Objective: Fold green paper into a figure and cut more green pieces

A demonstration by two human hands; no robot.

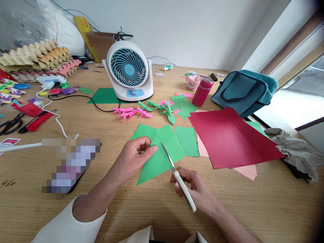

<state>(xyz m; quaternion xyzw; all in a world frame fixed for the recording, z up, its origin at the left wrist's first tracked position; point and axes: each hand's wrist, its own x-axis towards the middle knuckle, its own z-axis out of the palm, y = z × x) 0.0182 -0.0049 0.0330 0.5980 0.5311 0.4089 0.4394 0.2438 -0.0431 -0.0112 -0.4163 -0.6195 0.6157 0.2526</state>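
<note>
A: What are the two hands doing at this moment?

B: The left hand (133, 153) is pinching a green paper (152, 168) by its left side, the thumb on top. The right hand (196, 189) is closed around the white handle of the scissors (184, 190).

A: And where is the paper exactly?

B: It is held at a slant above the desk (121, 209), in front of the person. The blade lies across it; whether another blade is under it, I cannot tell.

A: What could go wrong, in your opinion?

B: First, the thumb is near the blade tip. If the scissors advance and the thumb does not move away, I think the skin could be nicked. Second, the pinch is only at one side, so the paper may turn or bend, and a cut would become crooked.

A: Do the other things make some danger?

B: A little. A green sheet (188, 141) lies just behind; if the paper sinks, the blade might catch it also. The fan (129, 69) faces this way. I cannot tell if it runs, but a breeze could disturb the green figures (167, 111) and pink figures (129, 113).
</note>
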